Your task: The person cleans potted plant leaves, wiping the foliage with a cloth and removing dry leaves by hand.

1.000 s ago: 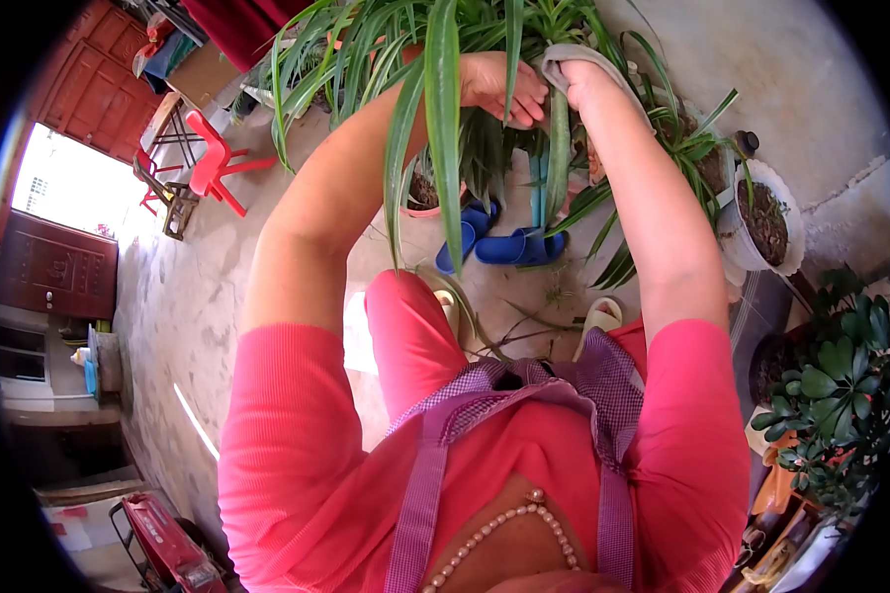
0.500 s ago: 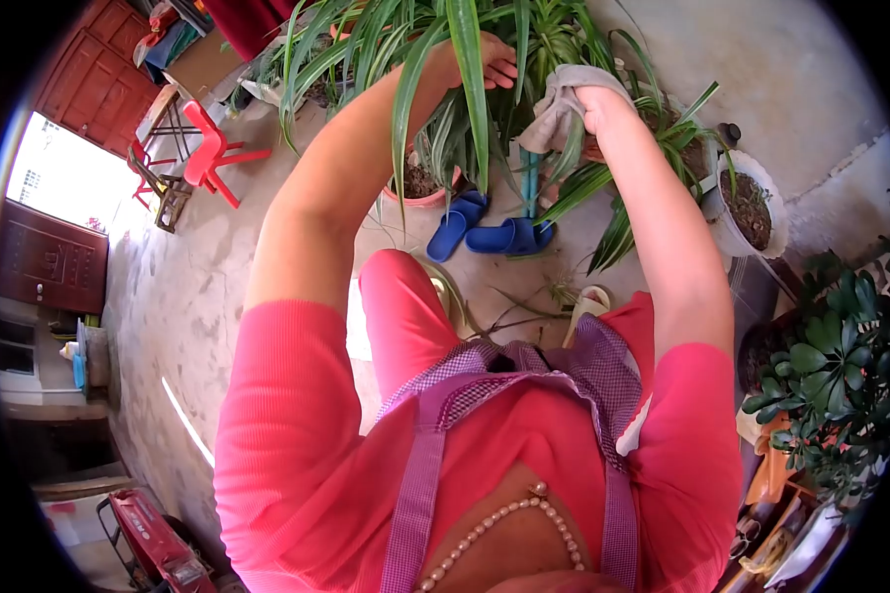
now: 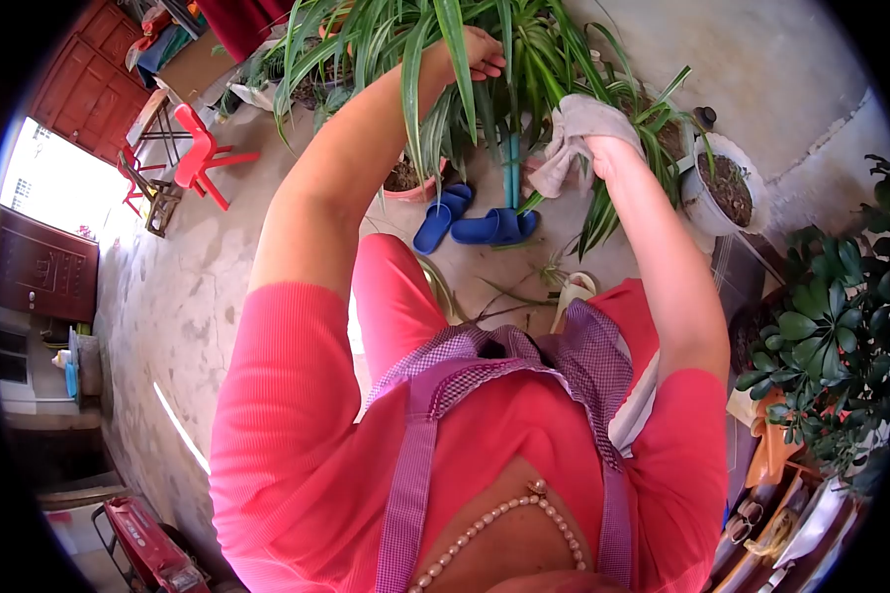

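A large leafy plant with long, pale-striped leaves (image 3: 539,64) fills the top middle of the view. Among its leaves at the left is my left hand (image 3: 478,54), its fingers curled near a leaf; whether they pinch one is hidden. On the plant's right side my right hand (image 3: 603,156) holds a crumpled light grey cloth (image 3: 576,138), which hangs over and beyond the fingers. Some striped leaves lie close beside the cloth.
Blue slippers (image 3: 494,226) lie on the floor below the plant. At the right are a white pot (image 3: 727,188) of soil and a dark green leafy plant (image 3: 816,326). A red chair (image 3: 203,153) stands at the left, near a brown door (image 3: 44,265).
My right hand with the cloth has come down and away from the long leaf it was around. My left hand has moved slightly up and left, apart from the right. The view has shifted a little.
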Action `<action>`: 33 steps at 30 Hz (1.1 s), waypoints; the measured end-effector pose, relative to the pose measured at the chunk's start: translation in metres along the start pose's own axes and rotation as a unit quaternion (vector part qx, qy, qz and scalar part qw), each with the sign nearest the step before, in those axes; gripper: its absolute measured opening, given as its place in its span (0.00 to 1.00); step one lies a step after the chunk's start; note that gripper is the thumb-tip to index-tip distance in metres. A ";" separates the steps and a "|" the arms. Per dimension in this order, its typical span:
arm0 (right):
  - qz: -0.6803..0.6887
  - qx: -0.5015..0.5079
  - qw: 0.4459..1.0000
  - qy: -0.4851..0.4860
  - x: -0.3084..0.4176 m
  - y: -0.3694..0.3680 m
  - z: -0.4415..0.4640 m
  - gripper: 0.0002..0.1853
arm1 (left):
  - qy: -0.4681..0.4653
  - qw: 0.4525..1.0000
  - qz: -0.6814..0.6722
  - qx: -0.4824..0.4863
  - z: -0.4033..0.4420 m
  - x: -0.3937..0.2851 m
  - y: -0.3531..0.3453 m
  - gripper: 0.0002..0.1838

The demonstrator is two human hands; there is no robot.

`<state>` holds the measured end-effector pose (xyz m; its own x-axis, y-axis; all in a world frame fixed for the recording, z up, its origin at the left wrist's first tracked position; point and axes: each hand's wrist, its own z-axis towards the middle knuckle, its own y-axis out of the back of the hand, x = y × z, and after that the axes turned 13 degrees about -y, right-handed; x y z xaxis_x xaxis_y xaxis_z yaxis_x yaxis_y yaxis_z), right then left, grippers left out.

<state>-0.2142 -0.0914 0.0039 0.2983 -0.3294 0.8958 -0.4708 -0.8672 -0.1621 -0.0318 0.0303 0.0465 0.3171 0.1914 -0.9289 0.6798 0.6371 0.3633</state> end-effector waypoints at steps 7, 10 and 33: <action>-0.043 -0.011 0.998 -0.034 -0.013 0.010 -0.062 0.09 | 0.005 0.997 0.015 -0.073 0.008 0.008 -0.003 0.12; -0.154 -0.057 0.986 -0.025 -0.021 0.014 -0.071 0.11 | -0.023 0.996 0.014 -0.091 0.013 0.021 0.001 0.14; -0.120 -0.119 0.956 0.239 -0.008 0.052 -0.179 0.13 | -0.172 0.857 0.482 -0.061 0.015 0.024 -0.002 0.16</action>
<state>-0.3897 -0.0670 0.0627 0.0340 0.1266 0.9914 -0.6285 -0.7685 0.1197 -0.0156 0.0226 0.0247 0.8826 0.4549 -0.1183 -0.0750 0.3847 0.9200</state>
